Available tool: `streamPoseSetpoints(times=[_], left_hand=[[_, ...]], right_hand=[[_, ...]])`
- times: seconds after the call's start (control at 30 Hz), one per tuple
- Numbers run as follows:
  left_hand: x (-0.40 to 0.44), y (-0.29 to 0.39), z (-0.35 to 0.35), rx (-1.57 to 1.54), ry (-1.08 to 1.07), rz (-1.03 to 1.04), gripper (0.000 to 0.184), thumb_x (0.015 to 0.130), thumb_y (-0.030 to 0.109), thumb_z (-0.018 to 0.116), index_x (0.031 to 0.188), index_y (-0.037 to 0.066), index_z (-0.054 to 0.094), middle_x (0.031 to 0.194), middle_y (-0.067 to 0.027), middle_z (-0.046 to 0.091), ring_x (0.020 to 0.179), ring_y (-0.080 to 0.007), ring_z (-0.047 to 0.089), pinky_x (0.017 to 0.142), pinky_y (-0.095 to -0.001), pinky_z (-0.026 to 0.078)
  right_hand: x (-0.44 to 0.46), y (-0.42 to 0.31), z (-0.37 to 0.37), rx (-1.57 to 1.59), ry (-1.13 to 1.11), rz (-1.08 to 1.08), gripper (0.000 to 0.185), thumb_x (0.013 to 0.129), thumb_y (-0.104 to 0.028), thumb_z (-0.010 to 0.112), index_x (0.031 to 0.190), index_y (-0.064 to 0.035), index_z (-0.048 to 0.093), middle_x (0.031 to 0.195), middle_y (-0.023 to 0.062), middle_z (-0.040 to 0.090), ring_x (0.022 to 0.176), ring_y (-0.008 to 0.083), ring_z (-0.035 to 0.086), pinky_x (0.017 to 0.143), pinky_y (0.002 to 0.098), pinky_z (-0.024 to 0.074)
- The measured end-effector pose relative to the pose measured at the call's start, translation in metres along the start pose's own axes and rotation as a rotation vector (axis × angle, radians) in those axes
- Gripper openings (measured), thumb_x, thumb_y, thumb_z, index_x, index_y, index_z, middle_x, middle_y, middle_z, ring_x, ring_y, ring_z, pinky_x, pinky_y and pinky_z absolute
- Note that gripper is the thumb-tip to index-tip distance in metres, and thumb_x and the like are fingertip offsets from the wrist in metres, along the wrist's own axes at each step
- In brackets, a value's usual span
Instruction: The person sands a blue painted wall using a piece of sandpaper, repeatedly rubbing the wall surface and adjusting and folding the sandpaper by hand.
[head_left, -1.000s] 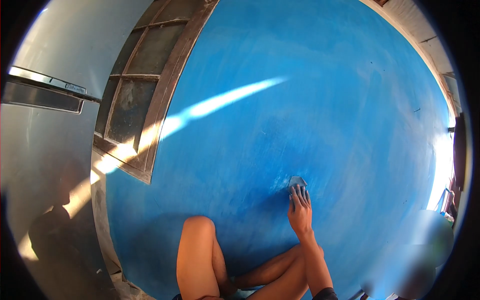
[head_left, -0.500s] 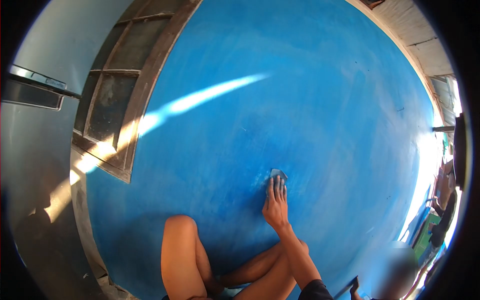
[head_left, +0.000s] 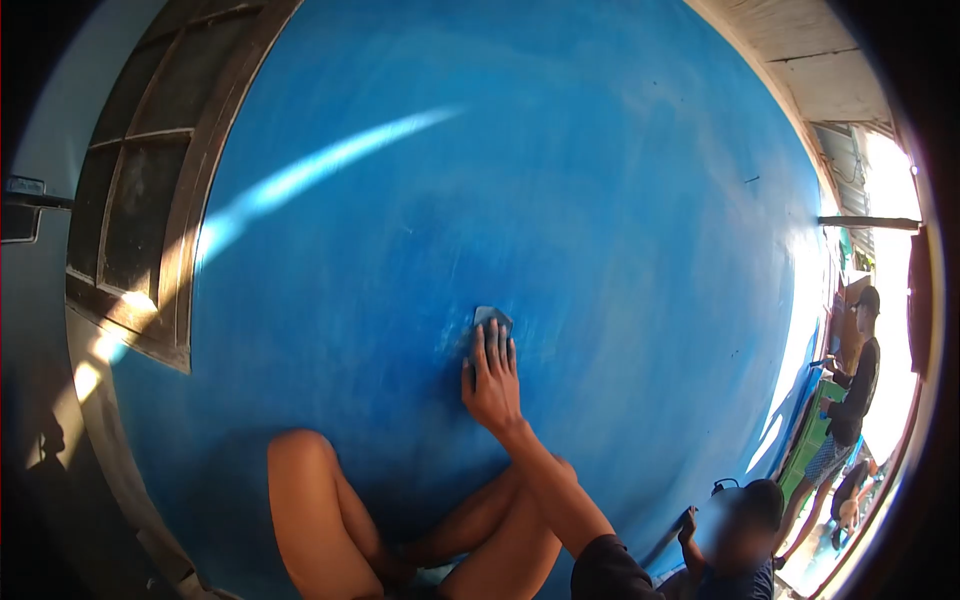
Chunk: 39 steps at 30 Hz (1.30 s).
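My right hand (head_left: 490, 385) lies against the blue wall (head_left: 600, 250), back of the hand towards me and fingers pointing up. Under its fingertips it holds a small grey sheet (head_left: 492, 315) pressed to the wall; only the sheet's upper part shows. Pale scuff marks surround the sheet. My left hand is out of the frame.
My bent legs (head_left: 310, 500) are close to the wall. A wooden-framed window (head_left: 150, 190) and a grey fridge-like surface (head_left: 35, 290) stand left. At lower right is a person in a dark cap (head_left: 765, 505); another person (head_left: 850, 400) stands beyond, near a green object (head_left: 805, 440).
The view has turned rightward, so the window sits further left and more people show at right. My right hand stays on the wall with the grey sheet beneath its fingers.
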<state>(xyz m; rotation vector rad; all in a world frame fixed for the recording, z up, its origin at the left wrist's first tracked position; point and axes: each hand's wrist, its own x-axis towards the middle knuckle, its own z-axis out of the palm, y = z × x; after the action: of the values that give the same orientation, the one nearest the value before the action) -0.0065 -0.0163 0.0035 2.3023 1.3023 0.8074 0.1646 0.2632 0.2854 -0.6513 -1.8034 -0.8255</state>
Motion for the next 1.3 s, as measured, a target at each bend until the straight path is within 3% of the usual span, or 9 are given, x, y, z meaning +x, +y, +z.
streamPoseSetpoints(times=[0.3, 0.4, 0.47, 0.7, 0.77, 1.0, 1.1, 1.3], left_hand=[[0.002, -0.004, 0.003, -0.046, 0.067, 0.032, 0.029, 0.098, 0.03, 0.064, 0.116, 0.012, 0.076, 0.113, -0.011, 0.075, 0.102, -0.0311, 0.071, 0.093, -0.0447, 0.055], [0.003, -0.001, 0.003, -0.087, 0.122, 0.04, 0.024, 0.094, 0.027, 0.069, 0.111, 0.012, 0.077, 0.109, -0.0116, 0.076, 0.099, -0.0307, 0.072, 0.089, -0.0431, 0.057], [0.004, -0.007, 0.009, 0.014, 0.18, 0.106, 0.024, 0.094, 0.036, 0.072, 0.108, 0.019, 0.08, 0.099, -0.0063, 0.077, 0.088, -0.0247, 0.073, 0.078, -0.035, 0.058], [0.003, -0.018, 0.016, 0.085, 0.19, 0.095, 0.022, 0.093, 0.032, 0.072, 0.109, 0.018, 0.079, 0.097, -0.0068, 0.076, 0.086, -0.0256, 0.073, 0.077, -0.0362, 0.059], [0.005, -0.018, 0.017, 0.062, 0.193, 0.144, 0.024, 0.094, 0.03, 0.07, 0.112, 0.016, 0.077, 0.101, -0.0094, 0.076, 0.085, -0.0298, 0.073, 0.076, -0.0392, 0.059], [0.007, -0.012, 0.013, 0.048, 0.197, 0.172, 0.022, 0.093, 0.026, 0.071, 0.111, 0.014, 0.076, 0.096, -0.0089, 0.076, 0.082, -0.0296, 0.072, 0.074, -0.0393, 0.059], [0.007, -0.011, 0.013, 0.062, 0.17, 0.143, 0.022, 0.092, 0.026, 0.074, 0.109, 0.013, 0.078, 0.097, -0.0096, 0.077, 0.085, -0.0292, 0.073, 0.079, -0.0395, 0.059], [0.008, -0.012, 0.015, 0.046, 0.176, 0.116, 0.023, 0.091, 0.027, 0.075, 0.11, 0.013, 0.078, 0.099, -0.0131, 0.077, 0.087, -0.0311, 0.074, 0.079, -0.0404, 0.059]], right_hand=[[0.005, 0.006, 0.004, -0.066, 0.049, -0.011, 0.063, 0.101, -0.018, 0.053, 0.158, 0.0001, 0.032, 0.163, 0.0258, 0.03, 0.153, 0.0419, 0.026, 0.124, 0.0561, 0.02], [0.007, 0.008, 0.005, -0.125, 0.037, 0.005, 0.061, 0.102, -0.018, 0.051, 0.157, -0.0004, 0.033, 0.163, 0.0258, 0.031, 0.153, 0.042, 0.026, 0.124, 0.0561, 0.0192], [0.01, 0.008, 0.002, -0.164, 0.013, 0.025, 0.06, 0.102, -0.018, 0.05, 0.157, 0.0008, 0.033, 0.163, 0.0259, 0.03, 0.153, 0.0411, 0.026, 0.125, 0.0562, 0.0188], [0.013, 0.012, 0.009, -0.088, 0.103, -0.001, 0.056, 0.104, -0.015, 0.046, 0.154, 0.006, 0.034, 0.162, 0.0263, 0.032, 0.151, 0.0405, 0.03, 0.125, 0.0527, 0.0226], [0.012, 0.013, 0.009, -0.102, 0.117, 0.014, 0.055, 0.105, -0.015, 0.046, 0.154, 0.0063, 0.035, 0.161, 0.0264, 0.033, 0.151, 0.0407, 0.031, 0.124, 0.0523, 0.0234], [0.01, 0.009, 0.014, -0.098, 0.169, 0.04, 0.055, 0.108, -0.02, 0.042, 0.154, 0.0069, 0.033, 0.161, 0.0267, 0.033, 0.151, 0.0408, 0.03, 0.125, 0.053, 0.0224], [0.011, 0.009, 0.013, -0.047, 0.193, 0.075, 0.056, 0.109, -0.024, 0.04, 0.155, 0.0071, 0.031, 0.162, 0.0271, 0.031, 0.151, 0.0415, 0.028, 0.125, 0.0526, 0.0207], [0.008, 0.012, 0.015, -0.038, 0.202, 0.094, 0.057, 0.109, -0.026, 0.043, 0.154, 0.0065, 0.033, 0.161, 0.0263, 0.032, 0.151, 0.0406, 0.03, 0.125, 0.0522, 0.0223]])
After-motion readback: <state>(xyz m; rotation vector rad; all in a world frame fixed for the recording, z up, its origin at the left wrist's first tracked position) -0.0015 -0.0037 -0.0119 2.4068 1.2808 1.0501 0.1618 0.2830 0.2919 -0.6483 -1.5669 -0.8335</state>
